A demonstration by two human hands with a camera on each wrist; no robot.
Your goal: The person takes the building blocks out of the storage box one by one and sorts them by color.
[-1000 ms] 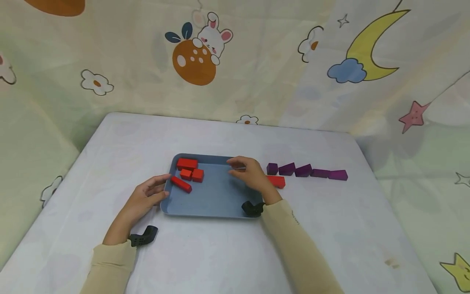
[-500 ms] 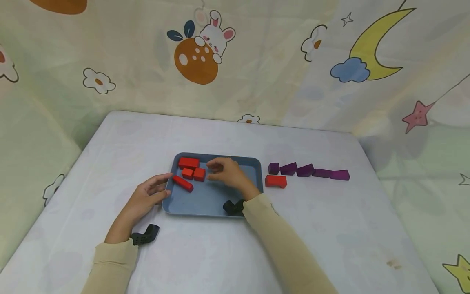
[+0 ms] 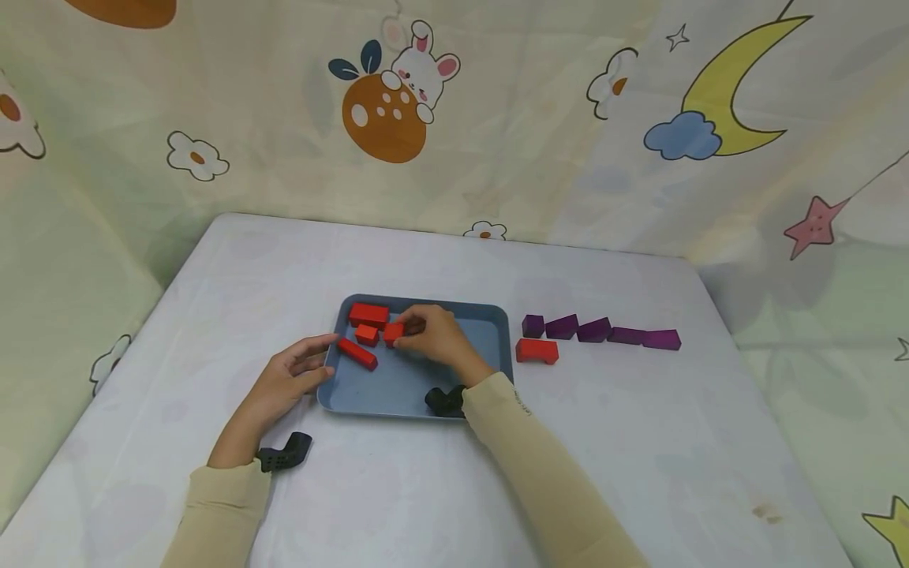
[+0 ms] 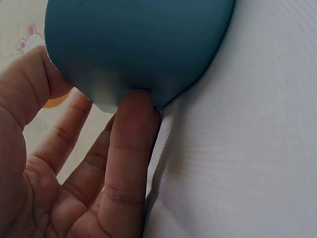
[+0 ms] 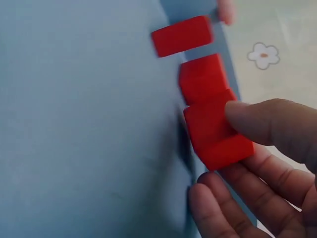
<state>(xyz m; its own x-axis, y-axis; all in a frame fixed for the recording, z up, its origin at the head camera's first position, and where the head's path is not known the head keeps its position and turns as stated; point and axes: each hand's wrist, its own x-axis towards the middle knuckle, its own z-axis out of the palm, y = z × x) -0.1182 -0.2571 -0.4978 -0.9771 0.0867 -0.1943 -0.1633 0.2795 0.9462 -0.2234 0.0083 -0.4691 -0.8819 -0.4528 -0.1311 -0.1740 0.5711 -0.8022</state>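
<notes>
My right hand (image 3: 442, 341) pinches a red cube (image 5: 210, 121) between thumb and fingers, over the left half of the blue-grey tray (image 3: 387, 390). Right beside that cube sits a smaller red block (image 3: 366, 335). Behind it lies a red rectangular block (image 3: 368, 315), and a thin red bar (image 3: 357, 354) lies slanted near the tray's left wall. My left hand (image 3: 289, 375) rests its fingertips against the outside of that wall, fingers loosely bent; in the left wrist view a finger (image 4: 130, 148) touches the tray's side.
Right of the tray, a red block with a notch underneath (image 3: 536, 351) lies on the white table (image 3: 611, 457). Behind it several purple blocks (image 3: 593, 330) form a row running to the right. A patterned curtain (image 3: 525, 118) hangs behind the table.
My right hand has moved left across the tray and taken hold of the red cube. My left hand has stayed at the tray's left wall.
</notes>
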